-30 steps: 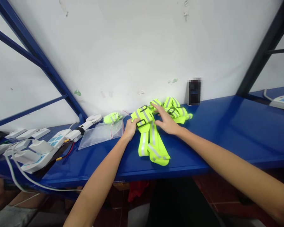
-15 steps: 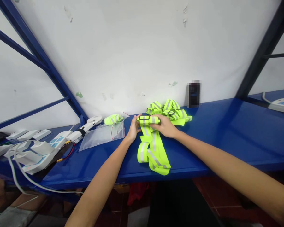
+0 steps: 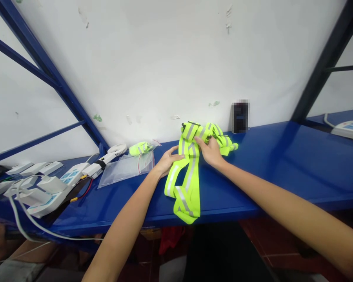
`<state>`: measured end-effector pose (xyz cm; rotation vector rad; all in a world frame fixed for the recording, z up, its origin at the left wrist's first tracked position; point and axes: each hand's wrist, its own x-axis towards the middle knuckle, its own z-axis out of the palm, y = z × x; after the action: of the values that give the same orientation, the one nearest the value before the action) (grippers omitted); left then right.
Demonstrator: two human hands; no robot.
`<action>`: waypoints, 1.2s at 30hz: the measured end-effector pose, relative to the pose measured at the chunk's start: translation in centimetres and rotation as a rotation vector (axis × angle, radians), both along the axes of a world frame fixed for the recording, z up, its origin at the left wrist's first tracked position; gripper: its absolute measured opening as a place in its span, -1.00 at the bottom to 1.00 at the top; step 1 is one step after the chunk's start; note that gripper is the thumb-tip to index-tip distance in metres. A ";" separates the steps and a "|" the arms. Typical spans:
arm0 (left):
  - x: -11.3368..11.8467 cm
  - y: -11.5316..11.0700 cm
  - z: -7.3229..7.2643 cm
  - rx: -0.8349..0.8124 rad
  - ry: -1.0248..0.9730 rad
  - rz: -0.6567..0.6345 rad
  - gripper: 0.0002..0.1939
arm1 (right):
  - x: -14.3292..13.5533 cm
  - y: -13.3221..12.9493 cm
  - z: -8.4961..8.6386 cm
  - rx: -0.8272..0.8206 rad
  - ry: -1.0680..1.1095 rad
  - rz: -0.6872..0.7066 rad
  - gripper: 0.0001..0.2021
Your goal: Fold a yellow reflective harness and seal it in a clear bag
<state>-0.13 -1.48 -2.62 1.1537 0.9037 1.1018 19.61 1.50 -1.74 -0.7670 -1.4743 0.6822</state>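
My right hand grips a bunched roll of neon-yellow reflective strap with grey stripes and dark buckle parts, thumb in front. From the roll, long bands hang down and lie in loops over the blue tabletop's front part. My left hand is at the left side of these bands, its thumb lying over one band and the other fingers partly hidden behind it. More yellow reflective straps lie in a pile behind my right hand, partly covered by it.
Left on the blue table are clear zip bags, a bagged yellow strap, a white handheld fan and power strips with plugs and cables. A dark blurred object leans on the wall. Another person's leg shows lower left.
The roll has risen away from me and turned, now in my right hand only. My left hand has slid down from the roll to the hanging bands, whose loops have shifted left.
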 end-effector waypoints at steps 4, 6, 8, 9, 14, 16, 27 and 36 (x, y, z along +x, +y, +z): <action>-0.5 0.5 -0.1 -0.023 -0.017 0.075 -0.33 | 0.3 0.2 0.4 -0.084 0.013 -0.079 -0.50; -0.7 0.6 -0.2 -0.051 -0.017 0.078 -0.40 | 0.5 0.4 0.5 -0.117 0.041 -0.106 -0.48; -0.7 0.7 -0.3 -0.095 -0.034 0.050 -0.48 | 0.5 0.7 0.4 -0.126 0.064 -0.113 -0.46; -0.7 0.7 -0.3 -0.116 -0.044 0.029 -0.53 | 0.5 0.8 0.4 -0.129 0.067 -0.112 -0.46; -0.4 0.7 -0.6 -0.098 0.037 -0.027 -0.76 | 0.6 1.1 0.0 -0.167 0.053 -0.142 -0.46; -0.3 0.7 -0.7 -0.012 0.147 0.004 -0.71 | 0.7 1.3 -0.1 -0.169 0.042 -0.161 -0.46; 1.4 -1.6 0.0 0.479 0.696 0.083 -0.03 | 0.8 1.0 0.2 0.040 0.105 -0.156 -0.53; 1.2 -1.5 0.1 0.934 1.100 0.424 -0.35 | 0.6 1.3 -0.1 0.070 0.161 -0.164 -0.53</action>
<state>1.03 -3.02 -2.47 2.5581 1.5741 1.2435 20.22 2.78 -1.87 -0.7522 -1.2674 0.5513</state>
